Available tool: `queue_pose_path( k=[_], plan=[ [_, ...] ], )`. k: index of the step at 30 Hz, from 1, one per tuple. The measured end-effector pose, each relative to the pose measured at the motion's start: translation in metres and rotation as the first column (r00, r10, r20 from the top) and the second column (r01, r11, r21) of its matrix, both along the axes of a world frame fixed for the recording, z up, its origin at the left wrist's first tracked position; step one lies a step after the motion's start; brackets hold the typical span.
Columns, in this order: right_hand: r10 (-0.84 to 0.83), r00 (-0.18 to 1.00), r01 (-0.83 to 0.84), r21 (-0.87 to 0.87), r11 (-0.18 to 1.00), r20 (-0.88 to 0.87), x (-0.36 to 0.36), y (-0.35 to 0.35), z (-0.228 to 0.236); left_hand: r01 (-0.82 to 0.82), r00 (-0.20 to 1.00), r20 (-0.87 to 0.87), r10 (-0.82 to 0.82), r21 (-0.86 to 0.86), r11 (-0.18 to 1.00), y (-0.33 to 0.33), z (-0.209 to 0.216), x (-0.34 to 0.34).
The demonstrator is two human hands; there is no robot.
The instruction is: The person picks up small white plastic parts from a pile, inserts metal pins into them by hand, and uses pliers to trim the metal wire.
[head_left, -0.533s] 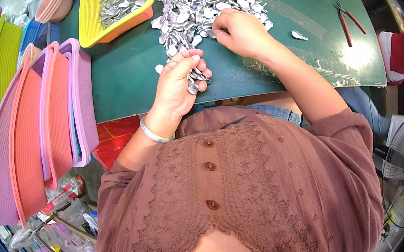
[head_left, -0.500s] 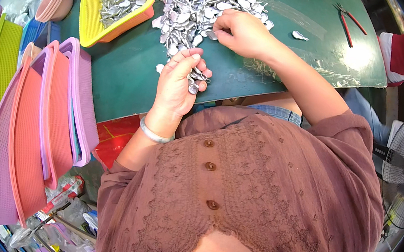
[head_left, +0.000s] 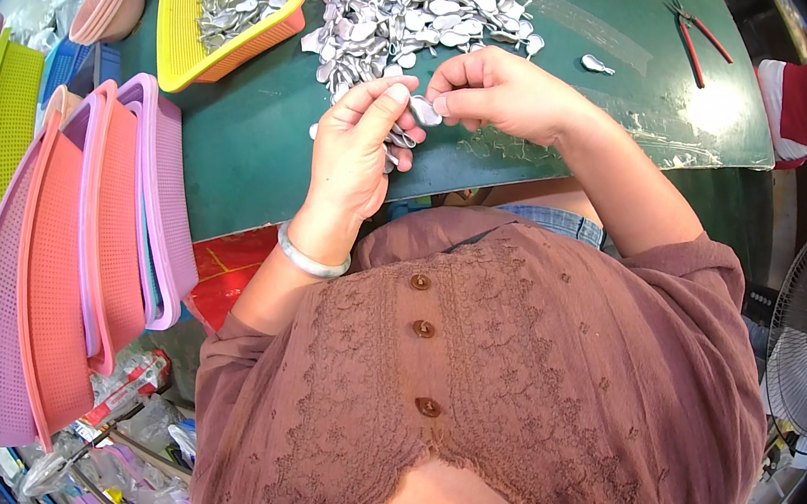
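1. On the wearer's side of the heap of silvery metal pieces (head_left: pixel 422 18), the right hand (head_left: pixel 511 94) pinches one rounded metal piece (head_left: pixel 427 112).
2. The left hand (head_left: pixel 359 141), half-curled on that side, clasps several loose pieces (head_left: pixel 398 138).
3. Gathering singles seems underway; the next move likely calls for a steady pinch.
4. Left of the heap, a yellow plastic basket (head_left: pixel 175 45) holds similar pieces (head_left: pixel 236 12).
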State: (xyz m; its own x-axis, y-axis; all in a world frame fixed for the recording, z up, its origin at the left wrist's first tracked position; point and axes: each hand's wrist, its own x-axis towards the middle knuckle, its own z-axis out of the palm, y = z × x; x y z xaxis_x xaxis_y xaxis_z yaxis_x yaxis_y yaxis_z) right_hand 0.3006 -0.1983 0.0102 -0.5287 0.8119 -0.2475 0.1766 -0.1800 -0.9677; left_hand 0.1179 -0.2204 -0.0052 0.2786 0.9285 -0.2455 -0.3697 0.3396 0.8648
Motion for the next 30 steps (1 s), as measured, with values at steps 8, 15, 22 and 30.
queue_pose_path(
  k=[8,15,22,30],
  plan=[
    [-0.155,0.957,0.115,-0.17,0.979,-0.245,-0.006,-0.014,-0.005,0.005,0.999,-0.05,-0.001,0.076,0.997,-0.006,0.0,-0.001],
    [-0.267,0.915,0.243,-0.115,0.963,-0.301,-0.013,-0.024,-0.008,0.06,0.997,0.043,-0.062,0.049,0.997,-0.008,-0.003,-0.001],
    [-0.287,0.908,0.266,-0.108,0.958,-0.305,-0.013,-0.026,-0.011,0.076,0.992,0.103,-0.078,0.027,0.997,-0.008,-0.003,-0.003],
    [-0.302,0.897,0.295,-0.073,0.953,-0.323,-0.015,-0.025,-0.016,0.053,0.997,0.05,-0.058,0.081,0.995,-0.009,-0.005,-0.003]
  ],
)
